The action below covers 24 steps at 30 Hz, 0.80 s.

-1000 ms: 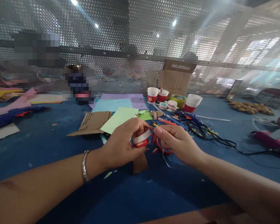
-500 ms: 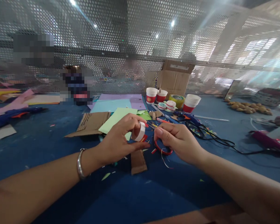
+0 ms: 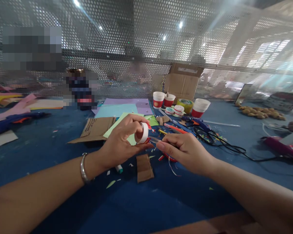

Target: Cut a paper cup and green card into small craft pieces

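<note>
My left hand (image 3: pixel 122 139) curves its fingers above and its thumb below a white paper ring (image 3: pixel 144 133) with red scraps on its right edge; I hold it lifted over the middle of the blue table (image 3: pixel 146 208), its axis running roughly left to right, its hollow turned left and towards me. My right hand (image 3: pixel 182 149) pinches a slim, greyish tool (image 3: pixel 154 139) between thumb and forefinger; it points left, its tip close by the ring, though I cannot tell whether they touch. On the far side stand a red-and-white paper cup (image 3: pixel 158 99), a second cup (image 3: pixel 169 100) with a brown stick-like piece in it, and, farther right, a nested cup stack (image 3: pixel 200 106). Corrugated cardboard (image 3: pixel 97 128) lies left of smooth green paper (image 3: pixel 112 129); a small, flat, brown cardboard strip (image 3: pixel 144 168) rests on the near side, among paper shreds.
</note>
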Each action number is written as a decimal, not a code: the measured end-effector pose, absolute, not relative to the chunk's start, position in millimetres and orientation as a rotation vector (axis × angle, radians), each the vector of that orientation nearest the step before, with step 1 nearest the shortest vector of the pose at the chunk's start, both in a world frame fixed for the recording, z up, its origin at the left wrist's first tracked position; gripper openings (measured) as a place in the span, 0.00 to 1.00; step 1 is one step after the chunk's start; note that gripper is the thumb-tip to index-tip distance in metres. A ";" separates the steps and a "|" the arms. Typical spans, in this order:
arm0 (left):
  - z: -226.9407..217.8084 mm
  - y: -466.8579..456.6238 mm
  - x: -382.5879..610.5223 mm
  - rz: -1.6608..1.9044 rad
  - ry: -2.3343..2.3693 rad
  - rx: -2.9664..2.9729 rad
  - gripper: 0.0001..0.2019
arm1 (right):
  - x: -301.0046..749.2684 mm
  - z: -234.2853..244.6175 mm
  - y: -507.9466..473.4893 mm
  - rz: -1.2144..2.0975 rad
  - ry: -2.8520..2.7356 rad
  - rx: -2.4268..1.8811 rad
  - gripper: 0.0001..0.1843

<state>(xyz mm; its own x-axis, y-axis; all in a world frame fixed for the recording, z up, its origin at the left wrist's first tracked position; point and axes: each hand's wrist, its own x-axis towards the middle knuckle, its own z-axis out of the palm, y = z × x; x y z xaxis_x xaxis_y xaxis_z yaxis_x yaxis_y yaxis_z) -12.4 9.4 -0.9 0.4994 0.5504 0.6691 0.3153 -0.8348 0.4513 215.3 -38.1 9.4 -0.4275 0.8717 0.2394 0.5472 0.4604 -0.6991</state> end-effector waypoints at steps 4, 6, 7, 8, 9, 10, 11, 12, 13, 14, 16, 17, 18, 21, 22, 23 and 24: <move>-0.6 8.2 -12.7 1.246 0.715 2.499 0.14 | 215.0 9.5 -38.4 0.700 -2.138 -1.169 0.27; -0.3 7.6 -12.6 1.247 0.706 2.500 0.13 | 214.4 9.9 -38.5 0.696 -2.135 -1.162 0.27; -0.1 7.4 -12.5 1.247 0.707 2.497 0.13 | 214.2 10.1 -38.4 0.699 -2.132 -1.158 0.27; 0.0 7.3 -12.2 1.248 0.710 2.492 0.13 | 213.9 10.3 -38.3 0.704 -2.131 -1.155 0.26; 0.0 7.3 -12.0 1.249 0.716 2.484 0.13 | 213.8 10.5 -38.2 0.704 -2.130 -1.154 0.26; -0.1 7.3 -11.7 1.248 0.721 2.473 0.13 | 213.6 10.7 -38.1 0.699 -2.132 -1.153 0.26; -0.3 7.3 -11.4 1.247 0.724 2.458 0.14 | 213.6 10.8 -38.1 0.689 -2.136 -1.155 0.26; -0.7 7.3 -11.1 1.243 0.725 2.440 0.14 | 213.6 10.9 -38.2 0.673 -2.140 -1.156 0.26; -1.1 7.3 -10.8 1.233 0.723 2.417 0.14 | 213.7 11.0 -38.3 0.657 -2.144 -1.158 0.27; -1.6 7.2 -10.6 1.218 0.715 2.385 0.14 | 213.8 11.1 -38.6 0.646 -2.147 -1.160 0.27; -2.5 6.9 -10.2 1.182 0.686 2.304 0.14 | 214.4 11.1 -39.3 0.643 -2.148 -1.160 0.27; -2.8 6.6 -10.0 1.166 0.671 2.266 0.14 | 214.8 11.1 -39.6 0.645 -2.148 -1.158 0.26; -3.0 6.4 -9.9 1.156 0.662 2.235 0.14 | 215.1 11.1 -40.0 0.650 -2.148 -1.157 0.26; -3.0 5.7 -9.6 1.165 0.667 2.212 0.13 | 215.6 11.2 -40.6 0.672 -2.141 -1.155 0.26; -2.9 5.6 -9.7 1.173 0.676 2.218 0.13 | 215.6 11.3 -40.7 0.680 -2.137 -1.155 0.26; -2.8 5.4 -9.7 1.180 0.682 2.228 0.14 | 215.5 11.5 -40.9 0.685 -2.134 -1.155 0.26; -2.7 5.3 -9.9 1.183 0.688 2.239 0.14 | 215.3 11.8 -41.0 0.688 -2.133 -1.157 0.26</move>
<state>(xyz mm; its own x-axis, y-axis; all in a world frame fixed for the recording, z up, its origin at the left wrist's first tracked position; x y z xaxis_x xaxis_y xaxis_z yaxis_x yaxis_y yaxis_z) -9.9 5.3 -2.7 0.4914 0.6413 0.5893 0.1953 -0.7406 0.6430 215.3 -41.0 11.8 -0.4324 0.8621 0.2642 0.5453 0.4834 -0.6848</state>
